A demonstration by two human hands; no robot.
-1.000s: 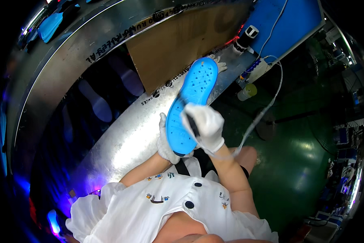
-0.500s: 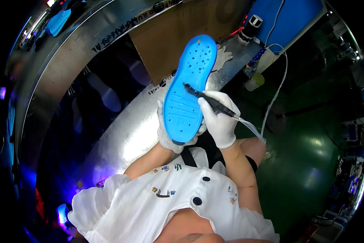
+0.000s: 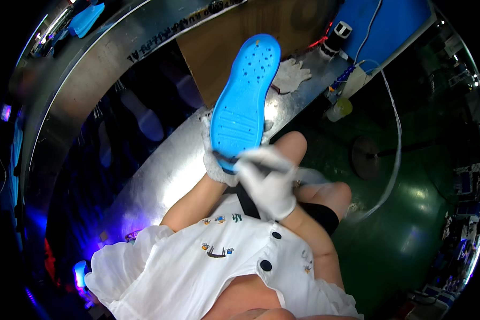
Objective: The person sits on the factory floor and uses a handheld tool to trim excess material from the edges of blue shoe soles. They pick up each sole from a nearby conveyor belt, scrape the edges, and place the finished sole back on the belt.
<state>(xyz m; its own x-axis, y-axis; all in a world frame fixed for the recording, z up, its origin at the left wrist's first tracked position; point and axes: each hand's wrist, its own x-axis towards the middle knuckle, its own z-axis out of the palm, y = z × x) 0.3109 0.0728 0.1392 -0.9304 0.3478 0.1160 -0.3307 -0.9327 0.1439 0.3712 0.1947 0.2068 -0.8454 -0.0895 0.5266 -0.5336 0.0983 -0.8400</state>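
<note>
A bright blue shoe sole (image 3: 239, 101) is held up in front of me, its holed end farthest away and its ribbed end near me. My gloved left hand (image 3: 214, 160) grips the near end from beneath and from the left, most of its fingers hidden behind the sole. Over that same end is my right hand (image 3: 269, 181) in a white glove, smeared by motion. It holds a slim black brush (image 3: 225, 157) with a clear tube on its back end; the brush tip lies at the sole's near end.
Behind the sole are a shiny metal bench (image 3: 170, 176), a brown cardboard sheet (image 3: 213, 58) and a white glove (image 3: 291, 76). Several pale soles (image 3: 142, 114) lie in a dark recess at left. A thin hose (image 3: 398, 138) loops down at right, past a small pale container (image 3: 340, 109).
My right hand has brought the brush from the sole's middle down to its near end. The sole has shifted slightly up and left, and the hose has swung farther right.
</note>
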